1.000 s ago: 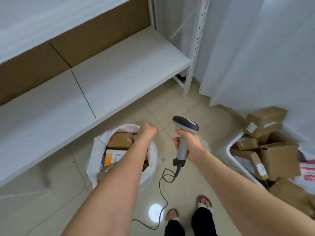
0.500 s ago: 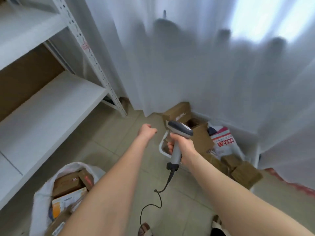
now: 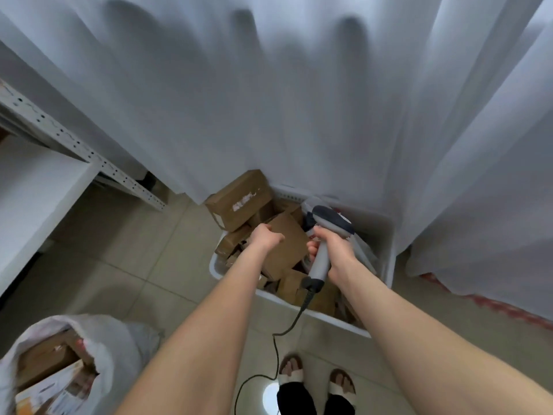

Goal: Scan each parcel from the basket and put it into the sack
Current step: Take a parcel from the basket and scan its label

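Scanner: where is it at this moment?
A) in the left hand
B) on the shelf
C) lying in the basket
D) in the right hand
D: the right hand grips the scanner by its handle, above the basket.

Brown cardboard is seen on the parcels (image 3: 239,202), 1 of them marked with torn white label scraps, in a white basket (image 3: 386,241). The barcode scanner (image 3: 319,266) is light grey at the handle and dark at the head, with a black cable (image 3: 299,314). The sack (image 3: 119,348) is white, the curtain (image 3: 269,100) plain greyish white, the floor tiles (image 3: 134,265) beige, the shelf (image 3: 30,190) white, and the 2 sandals (image 3: 291,375) white-strapped.
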Tool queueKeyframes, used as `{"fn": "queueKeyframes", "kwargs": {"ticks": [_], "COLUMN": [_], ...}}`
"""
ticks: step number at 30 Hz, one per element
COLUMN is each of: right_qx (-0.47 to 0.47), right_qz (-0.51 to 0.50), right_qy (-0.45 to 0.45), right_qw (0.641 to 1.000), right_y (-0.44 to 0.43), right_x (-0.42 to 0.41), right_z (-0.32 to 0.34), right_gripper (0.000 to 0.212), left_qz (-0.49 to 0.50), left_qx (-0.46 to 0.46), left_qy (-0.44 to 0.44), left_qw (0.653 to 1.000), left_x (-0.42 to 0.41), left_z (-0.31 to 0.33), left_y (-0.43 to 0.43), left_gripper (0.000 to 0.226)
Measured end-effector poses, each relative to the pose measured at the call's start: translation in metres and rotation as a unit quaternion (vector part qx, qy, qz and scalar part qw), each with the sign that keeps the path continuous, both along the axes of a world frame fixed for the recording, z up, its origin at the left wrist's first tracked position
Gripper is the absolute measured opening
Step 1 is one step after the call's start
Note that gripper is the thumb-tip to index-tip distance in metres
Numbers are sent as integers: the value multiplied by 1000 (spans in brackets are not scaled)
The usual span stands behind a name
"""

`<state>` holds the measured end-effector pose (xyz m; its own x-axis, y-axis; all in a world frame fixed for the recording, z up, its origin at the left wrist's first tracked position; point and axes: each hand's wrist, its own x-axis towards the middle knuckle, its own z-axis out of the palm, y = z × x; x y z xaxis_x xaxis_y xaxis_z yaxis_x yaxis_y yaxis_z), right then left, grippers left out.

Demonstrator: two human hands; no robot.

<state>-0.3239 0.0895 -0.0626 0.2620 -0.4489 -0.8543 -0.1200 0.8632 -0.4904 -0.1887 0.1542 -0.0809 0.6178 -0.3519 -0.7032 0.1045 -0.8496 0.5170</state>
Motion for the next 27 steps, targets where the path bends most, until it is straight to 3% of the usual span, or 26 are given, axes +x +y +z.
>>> {"fn": "queueKeyframes", "kwargs": {"ticks": [5,9,13,16,21,27], "right_qx": [31,59,76,88,111,125], "right_qz": [4,2,12,14,19,9], "right_qy": [5,20,31,37,51,50], "right_qw": [1000,998,997,995,992,991], "right_y": [-35,-58,-72,-77,-75,-64], "right_x": [21,46,67,78,87,95], "right_z": [-76,-137,-185,-209,-225,-208], "right_gripper": [26,25,24,23,22,21], "left_qz": [-27,-52,-77,-119,-224,-272], "left_qx": [34,71,149,199,250,278], "left_qy": [-23,-36,-44,-25,22,41], "left_qw": [999,995,985,973,942,920], "left_x": [24,57,98,121,129,117], "left_z": [-75,-137,-190,-220,-240,-219], "left_y": [-37,-59,-65,-66,-60,-53], "left_gripper": [61,77,97,97,78,93]}}
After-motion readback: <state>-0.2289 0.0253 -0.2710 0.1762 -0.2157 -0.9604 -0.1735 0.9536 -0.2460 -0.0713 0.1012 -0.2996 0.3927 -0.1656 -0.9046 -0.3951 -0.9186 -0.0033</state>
